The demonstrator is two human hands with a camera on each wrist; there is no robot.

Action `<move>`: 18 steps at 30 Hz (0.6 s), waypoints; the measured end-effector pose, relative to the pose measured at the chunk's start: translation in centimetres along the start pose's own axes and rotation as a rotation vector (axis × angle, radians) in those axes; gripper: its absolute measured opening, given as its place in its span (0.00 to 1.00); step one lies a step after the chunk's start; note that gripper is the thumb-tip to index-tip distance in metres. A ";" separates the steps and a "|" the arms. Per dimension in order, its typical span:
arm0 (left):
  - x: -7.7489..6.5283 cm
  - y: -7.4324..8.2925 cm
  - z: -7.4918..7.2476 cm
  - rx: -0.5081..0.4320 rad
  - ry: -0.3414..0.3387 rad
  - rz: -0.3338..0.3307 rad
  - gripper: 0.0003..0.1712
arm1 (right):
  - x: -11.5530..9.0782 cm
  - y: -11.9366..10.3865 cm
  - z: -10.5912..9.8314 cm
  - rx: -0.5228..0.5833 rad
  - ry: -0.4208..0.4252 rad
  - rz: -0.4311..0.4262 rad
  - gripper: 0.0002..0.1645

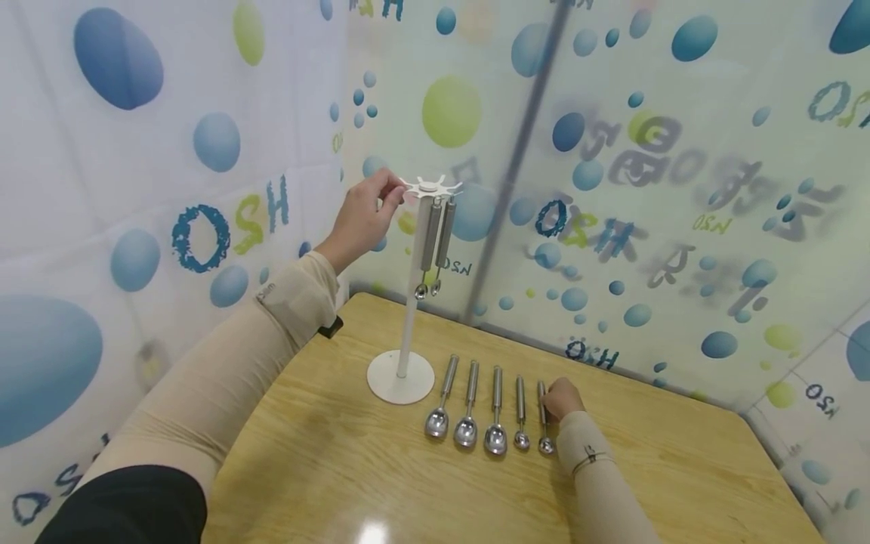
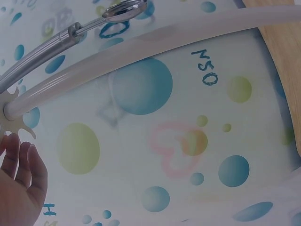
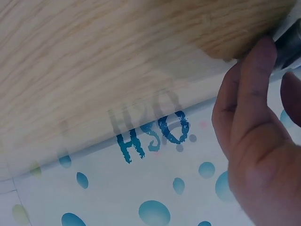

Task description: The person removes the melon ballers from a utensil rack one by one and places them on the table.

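A white stand (image 1: 401, 385) has a round base, a slim pole and a star-shaped hook top (image 1: 428, 187). With thumb and fingertips my left hand (image 1: 363, 217) pinches one hook at the top's left side. Two small steel scoops (image 1: 430, 238) hang from the top, bowls down. On the table, my right hand (image 1: 566, 398) grips the handle of the rightmost small scoop (image 1: 546, 445), whose bowl points towards me. In the right wrist view, the fingers (image 3: 256, 70) lie against the dark end of that handle (image 3: 289, 47), mostly cut off by the frame.
Left of the right hand, a small scoop (image 1: 521, 438) and three larger scoops (image 1: 496, 438) lie in a row beside the stand's base. The wooden table (image 1: 326, 468) meets printed curtains (image 1: 503, 98) at the back and left. A black object (image 1: 331, 327) shows by the left sleeve.
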State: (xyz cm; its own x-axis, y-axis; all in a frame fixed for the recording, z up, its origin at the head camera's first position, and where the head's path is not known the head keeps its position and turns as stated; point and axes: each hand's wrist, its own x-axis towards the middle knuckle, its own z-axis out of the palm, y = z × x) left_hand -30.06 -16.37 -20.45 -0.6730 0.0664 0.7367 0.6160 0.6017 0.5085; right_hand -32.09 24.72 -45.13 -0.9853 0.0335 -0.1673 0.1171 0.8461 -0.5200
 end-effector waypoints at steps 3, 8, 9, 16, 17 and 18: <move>0.0 0.0 0.0 -0.003 -0.001 0.001 0.11 | -0.2 -0.2 -0.6 -0.024 0.003 -0.013 0.18; 0.0 0.0 -0.1 -0.006 -0.003 -0.006 0.12 | -0.7 -1.5 -1.6 -0.014 0.032 -0.080 0.27; 0.1 0.0 -0.1 -0.004 -0.004 -0.009 0.12 | -0.8 -1.9 -1.8 0.003 0.037 -0.096 0.27; 0.0 0.2 -0.1 -0.002 -0.002 -0.012 0.12 | -1.3 -5.6 -2.9 0.120 0.047 -0.205 0.25; -0.1 0.2 -0.1 -0.005 -0.003 -0.012 0.12 | -1.5 -6.3 -3.1 0.146 0.045 -0.215 0.26; -0.1 0.2 0.0 -0.006 -0.006 -0.014 0.11 | -1.7 -7.0 -3.3 0.167 0.041 -0.228 0.27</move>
State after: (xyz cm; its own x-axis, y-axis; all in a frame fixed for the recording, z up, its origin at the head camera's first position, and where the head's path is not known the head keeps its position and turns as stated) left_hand -29.87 -16.26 -20.37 -0.6839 0.0628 0.7269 0.6088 0.5982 0.5211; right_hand -31.64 20.50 -38.46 -0.9924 -0.1229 0.0023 -0.0926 0.7349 -0.6719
